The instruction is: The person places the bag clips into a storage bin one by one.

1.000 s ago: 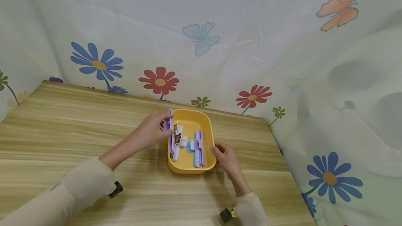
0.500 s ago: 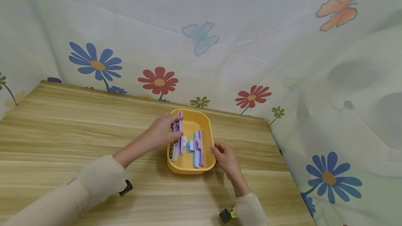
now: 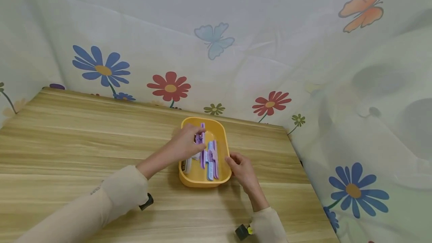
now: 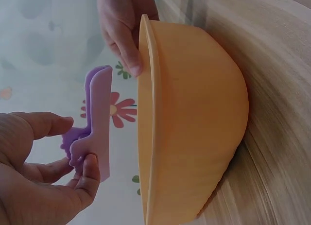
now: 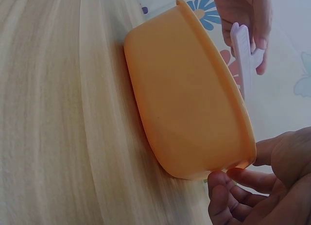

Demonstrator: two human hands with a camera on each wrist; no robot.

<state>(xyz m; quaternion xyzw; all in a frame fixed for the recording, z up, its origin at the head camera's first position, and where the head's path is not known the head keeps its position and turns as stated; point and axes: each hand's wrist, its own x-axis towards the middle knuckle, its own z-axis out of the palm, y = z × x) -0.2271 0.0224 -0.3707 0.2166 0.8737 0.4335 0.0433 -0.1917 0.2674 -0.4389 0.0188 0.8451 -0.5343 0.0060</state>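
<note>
Over the yellow plastic bin, my left hand pinches a purple bag clip by its handle. The left wrist view shows this clip above the rim, apart from the bin. My right hand grips the bin's right rim, thumb on the inner side and fingers outside. Inside the bin lie a blue clip and a light purple clip side by side. A white clip and a dark-patterned one lie at the left wall, partly hidden by my left hand.
The bin stands on a wood-grain table. Behind the table and along its right side hangs a pale cloth printed with flowers and butterflies. A dark wrist strap piece shows under each sleeve.
My left hand has carried the purple clip rightward, from the bin's left rim to over its middle. The right hand has stayed at the rim.
</note>
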